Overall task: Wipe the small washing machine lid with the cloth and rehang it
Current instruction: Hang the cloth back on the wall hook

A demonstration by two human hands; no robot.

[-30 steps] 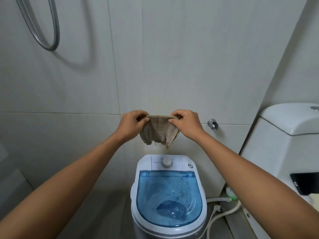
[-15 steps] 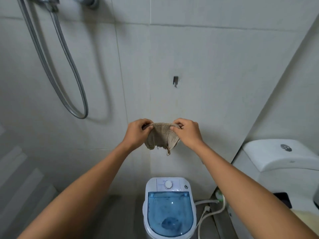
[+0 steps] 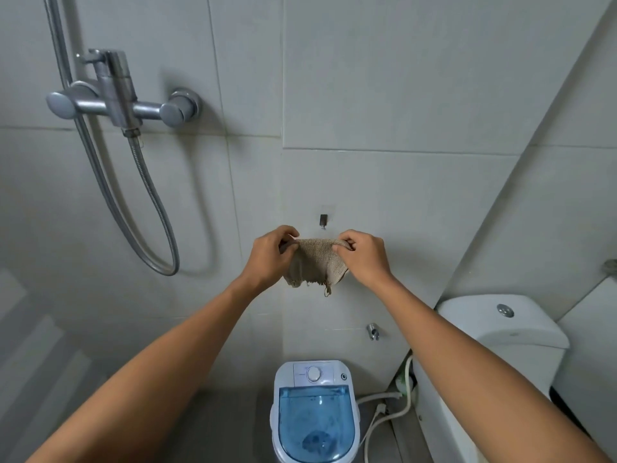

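A: What do we have at the bottom centre of the frame?

B: The small washing machine, white, with its blue see-through lid shut. Through the lid we can make out the tub and a darker round patch low down; we cannot tell whether anything lies in it. A white dial sits on the panel above the lid.

A: And around it?

B: At the upper left of the frame we see the metal shower tap with its hose looping down the tiled wall. At the right edge stands the white toilet tank. Pale hoses run along the floor between the machine and the toilet, and a small metal valve sticks out of the wall above the machine.

A: Does anything stand in our way?

B: Nothing lies between the hands and the wall. A small dark hook is fixed to the tile at the middle of the frame.

A: Where is the cloth?

B: We hold the beige cloth up at the middle of the frame, just below the hook and high above the machine. The left hand pinches its top left edge and the right hand pinches its top right edge, both closed on it, so the top is stretched between them and the frayed lower part hangs free.
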